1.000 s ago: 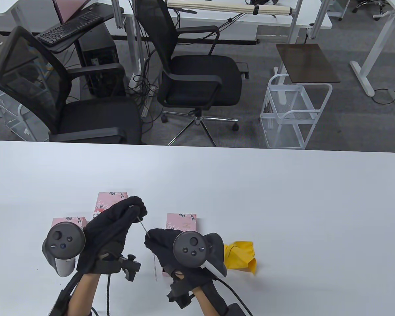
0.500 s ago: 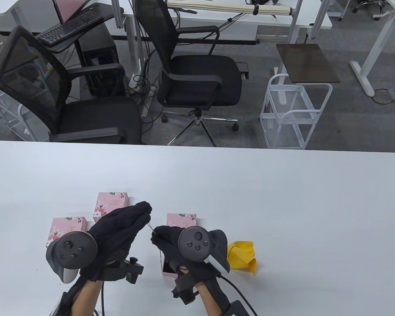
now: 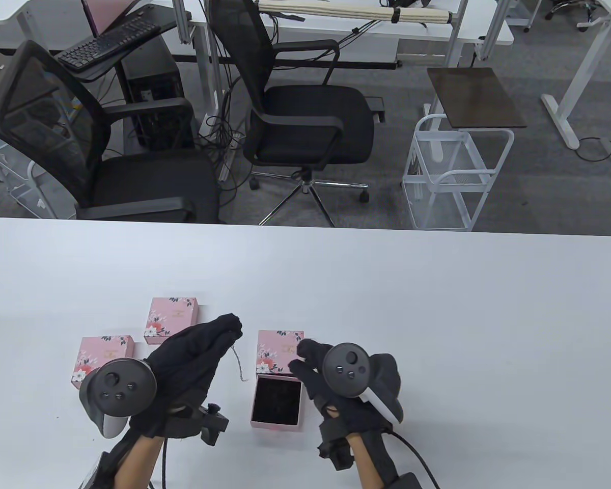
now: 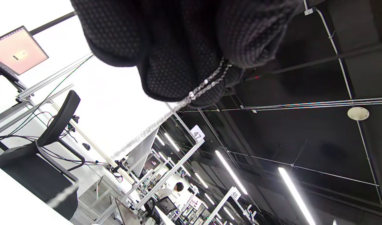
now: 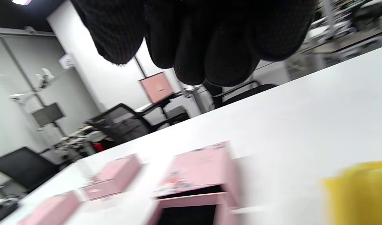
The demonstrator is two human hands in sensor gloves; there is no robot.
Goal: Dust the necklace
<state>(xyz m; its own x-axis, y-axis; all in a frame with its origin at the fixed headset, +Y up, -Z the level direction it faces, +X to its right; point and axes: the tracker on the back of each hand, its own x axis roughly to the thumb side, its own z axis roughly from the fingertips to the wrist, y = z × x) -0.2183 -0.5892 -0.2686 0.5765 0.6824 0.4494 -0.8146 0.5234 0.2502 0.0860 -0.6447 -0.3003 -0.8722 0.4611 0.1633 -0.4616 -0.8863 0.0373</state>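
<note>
A thin silver necklace chain (image 3: 238, 359) hangs from my left hand (image 3: 232, 326), which pinches its upper end between the fingertips above the table. The pinch shows close up in the left wrist view (image 4: 209, 82). My right hand (image 3: 300, 357) is apart from the chain, fingers loosely spread and holding nothing, over the pink floral lid (image 3: 277, 349). The open pink jewellery box (image 3: 277, 402) with black lining lies just below the chain's free end. The yellow cloth (image 5: 359, 190) shows only in the right wrist view; in the table view my right hand hides it.
Two closed pink floral boxes (image 3: 172, 313) (image 3: 102, 355) lie left of my left hand on the white table (image 3: 438, 316). Black office chairs (image 3: 305, 117) and a white wire cart (image 3: 453, 178) stand beyond the far edge.
My right hand let go of the chain and moved right, uncovering the open box and covering the yellow cloth. The chain now hangs from my left hand alone, which shifted slightly right.
</note>
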